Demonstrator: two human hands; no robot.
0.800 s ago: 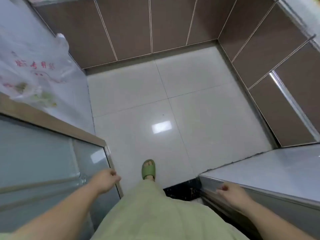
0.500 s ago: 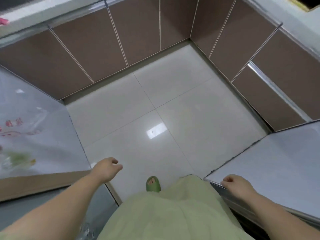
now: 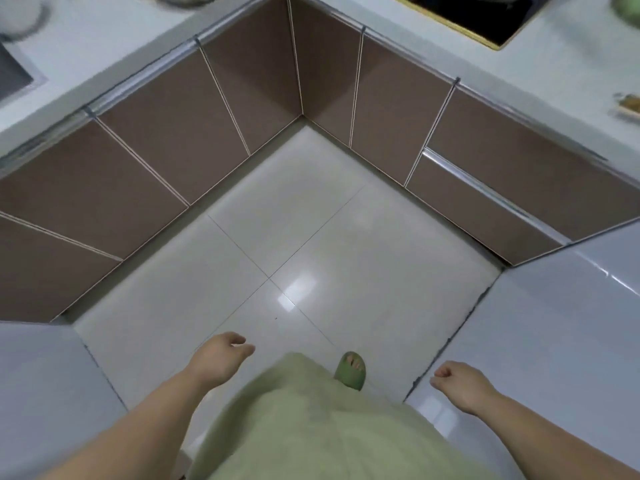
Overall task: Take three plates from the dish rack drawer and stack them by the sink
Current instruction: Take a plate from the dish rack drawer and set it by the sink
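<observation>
I look down at a kitchen floor hemmed in by brown cabinet fronts. My left hand [image 3: 221, 355] hangs over the floor tiles, empty, its fingers loosely apart. My right hand [image 3: 460, 382] is low on the right, empty, with its fingers curled in, over a pale glossy surface [image 3: 561, 323]. A brown drawer front with a metal top rail [image 3: 485, 199] sits shut on the right run of cabinets. A corner of the sink [image 3: 14, 77] shows at the upper left edge. No plates are in view.
White worktop [image 3: 104, 50] runs along the top, with a blurred round vessel [image 3: 17, 12] at upper left and a black hob [image 3: 478, 12] at upper right. My green slipper [image 3: 351, 370] is on the glossy floor [image 3: 311, 244]. Pale panels stand at both lower sides.
The view has tilted up and turned, so the worktop, sink corner and hob came into sight. The plastic bag and glass door on the left left the view. Both hands stayed low and empty.
</observation>
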